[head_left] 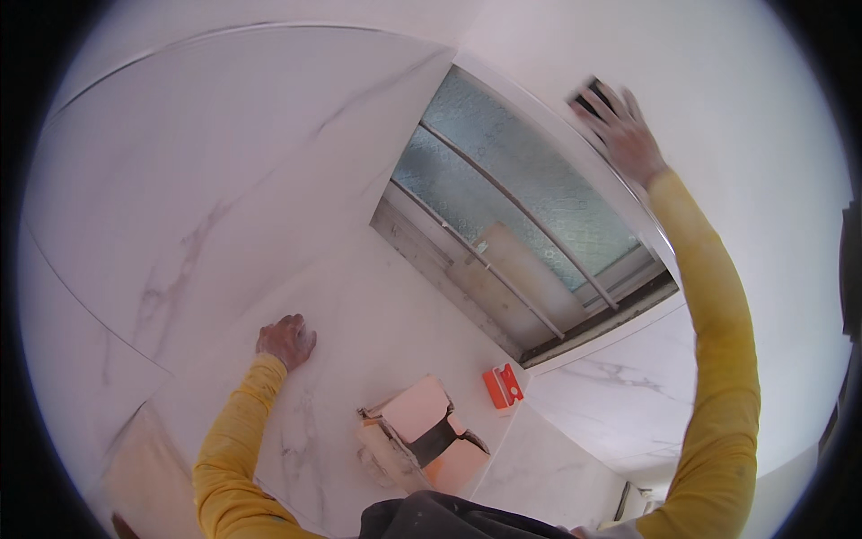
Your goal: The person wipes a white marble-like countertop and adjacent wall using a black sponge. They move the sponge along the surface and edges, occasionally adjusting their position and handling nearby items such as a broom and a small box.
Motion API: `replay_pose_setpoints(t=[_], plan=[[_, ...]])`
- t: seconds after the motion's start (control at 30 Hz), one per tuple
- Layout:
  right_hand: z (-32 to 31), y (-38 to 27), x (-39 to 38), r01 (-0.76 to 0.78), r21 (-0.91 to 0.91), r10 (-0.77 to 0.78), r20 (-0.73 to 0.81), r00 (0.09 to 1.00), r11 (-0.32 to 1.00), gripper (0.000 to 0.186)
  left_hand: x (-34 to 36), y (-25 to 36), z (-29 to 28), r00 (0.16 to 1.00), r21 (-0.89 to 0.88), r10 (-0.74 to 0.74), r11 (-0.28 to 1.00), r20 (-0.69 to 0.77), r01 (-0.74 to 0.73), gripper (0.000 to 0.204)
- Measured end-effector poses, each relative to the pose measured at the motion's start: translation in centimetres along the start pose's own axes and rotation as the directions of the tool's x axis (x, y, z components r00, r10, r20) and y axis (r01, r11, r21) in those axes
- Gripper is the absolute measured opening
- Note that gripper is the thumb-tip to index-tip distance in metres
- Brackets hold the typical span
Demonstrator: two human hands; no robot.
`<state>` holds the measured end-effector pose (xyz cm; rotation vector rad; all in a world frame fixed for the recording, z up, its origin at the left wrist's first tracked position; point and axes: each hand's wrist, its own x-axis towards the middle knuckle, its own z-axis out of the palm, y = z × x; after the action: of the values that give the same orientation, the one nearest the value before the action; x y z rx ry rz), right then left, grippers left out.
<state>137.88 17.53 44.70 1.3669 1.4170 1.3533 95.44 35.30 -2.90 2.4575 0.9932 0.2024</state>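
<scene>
My right hand (631, 144) is raised at the upper right, its spread fingers laid over a small dark flat pad (593, 97). The pad lies against the smooth white surface (727, 99) above the window; hand and pad are slightly blurred. Lower left, my left hand (287, 341) rests with curled fingers on the white, grey-veined marble-look panel (359, 314). Nothing shows in its grip. Pale dust coats the fingers.
A frosted window (530, 171) with metal bars (503, 193) is set in the middle. Below it are a red-and-white box (503, 386) and a torn, open cardboard carton (417, 409). A tan board (512, 278) leans behind the bars.
</scene>
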Motion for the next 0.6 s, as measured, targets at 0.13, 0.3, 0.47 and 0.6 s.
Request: replay_pose_setpoints(t=[0.13,0.3,0.47,0.6], plan=[[0.5,-3.7,14.4,-0.063,0.028,0.061,0.079,0.995,0.998,0.054,0.0,-0.6,0.8,0.997,-0.001,0.058,0.998,-0.049,-0.058,0.034],[1.0,-5.2,19.2,-0.11,0.101,0.1,0.097,0.99,0.989,0.052,0.9,-0.6,0.3,0.999,0.017,0.034,0.999,0.029,-0.035,0.034],[2.2,-2.2,7.9,-0.003,0.1,-0.002,0.048,0.999,0.995,0.053,1.0,-1.3,1.5,0.995,-0.034,0.066,0.997,-0.072,-0.069,0.033],[-0.8,0.2,-8.3,-0.005,0.163,-0.006,0.066,0.998,0.987,0.054,1.4,-3.1,2.6,0.995,0.03,0.049,0.998,-0.092,-0.046,0.034]])
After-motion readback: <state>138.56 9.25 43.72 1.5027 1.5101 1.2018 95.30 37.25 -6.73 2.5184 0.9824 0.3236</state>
